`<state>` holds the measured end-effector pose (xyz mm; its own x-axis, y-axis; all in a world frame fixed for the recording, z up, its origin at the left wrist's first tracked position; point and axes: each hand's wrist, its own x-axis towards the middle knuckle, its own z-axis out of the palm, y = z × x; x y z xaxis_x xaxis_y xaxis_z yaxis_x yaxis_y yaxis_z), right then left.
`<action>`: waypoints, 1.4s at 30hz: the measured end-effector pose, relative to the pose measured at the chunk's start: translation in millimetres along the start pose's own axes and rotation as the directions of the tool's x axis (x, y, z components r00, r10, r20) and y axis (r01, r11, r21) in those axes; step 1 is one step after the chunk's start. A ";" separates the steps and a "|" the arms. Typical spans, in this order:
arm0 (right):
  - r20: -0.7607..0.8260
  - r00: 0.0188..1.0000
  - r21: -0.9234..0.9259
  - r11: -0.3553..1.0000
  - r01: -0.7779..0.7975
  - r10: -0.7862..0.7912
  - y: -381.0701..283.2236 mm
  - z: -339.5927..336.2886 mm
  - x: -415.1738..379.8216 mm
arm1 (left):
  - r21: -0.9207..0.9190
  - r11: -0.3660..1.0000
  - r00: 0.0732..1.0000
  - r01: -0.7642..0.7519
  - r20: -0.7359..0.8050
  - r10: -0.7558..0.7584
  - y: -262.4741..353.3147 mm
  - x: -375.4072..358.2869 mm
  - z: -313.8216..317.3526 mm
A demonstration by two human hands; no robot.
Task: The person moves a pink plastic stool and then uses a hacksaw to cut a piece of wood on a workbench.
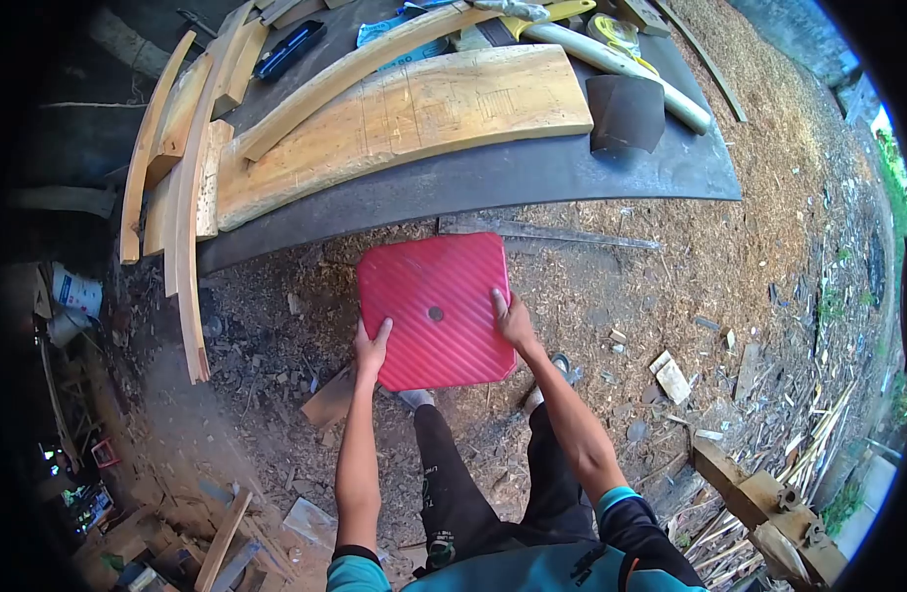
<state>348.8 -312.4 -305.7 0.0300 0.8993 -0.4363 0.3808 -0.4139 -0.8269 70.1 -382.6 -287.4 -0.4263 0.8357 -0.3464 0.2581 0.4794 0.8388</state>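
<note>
A red square stool top (434,340) with diagonal ridges, cut corners and a small round hole in its centre is in front of my legs, below the table edge. My left hand (372,347) holds its left edge, thumb on top and fingers hidden beneath. On the right edge my right hand (514,321) grips it the same way, thumb on the upper face. Whatever lies under the red top is hidden.
A dark table (532,178) ahead carries a wide wooden board (404,118), curved wood strips, dark sandpaper (626,113) and a yellow-handled brush (557,12). Wood shavings and offcuts cover the ground. Timber (769,503) stands at the lower right.
</note>
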 end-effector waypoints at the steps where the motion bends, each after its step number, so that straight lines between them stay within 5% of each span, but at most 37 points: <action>1: 0.002 1.000 -0.001 1.000 -0.007 0.007 -2.0 -0.9 1.4 | -0.010 1.000 1.000 -0.005 -0.005 0.005 2.3 1.2 1.0; 6: -0.010 0.997 -0.042 0.996 -0.073 0.073 -6.5 -3.9 -9.9 | -0.011 0.997 0.995 -0.081 -0.063 0.081 -24.3 -4.1 7.6; 10: -0.087 0.991 -0.122 0.986 -0.115 0.105 -6.8 1.2 -16.3 | -0.057 0.992 0.991 0.113 0.077 -0.109 -8.4 -7.0 -1.6; 18: -0.085 0.980 0.024 0.984 -0.177 0.178 -7.6 2.8 -17.1 | 0.119 0.970 0.972 0.211 0.083 -0.221 22.5 -12.4 -2.2; 42: -0.060 0.975 0.029 0.977 -0.211 0.213 -21.6 9.3 -17.3 | 0.073 0.958 0.943 0.276 0.170 -0.285 3.2 -4.6 -16.6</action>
<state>331.5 -320.3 -283.6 0.1655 0.7976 -0.5800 0.3391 -0.5983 -0.7260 58.6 -389.3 -276.2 -0.3280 0.6976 -0.6371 0.1935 0.7097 0.6775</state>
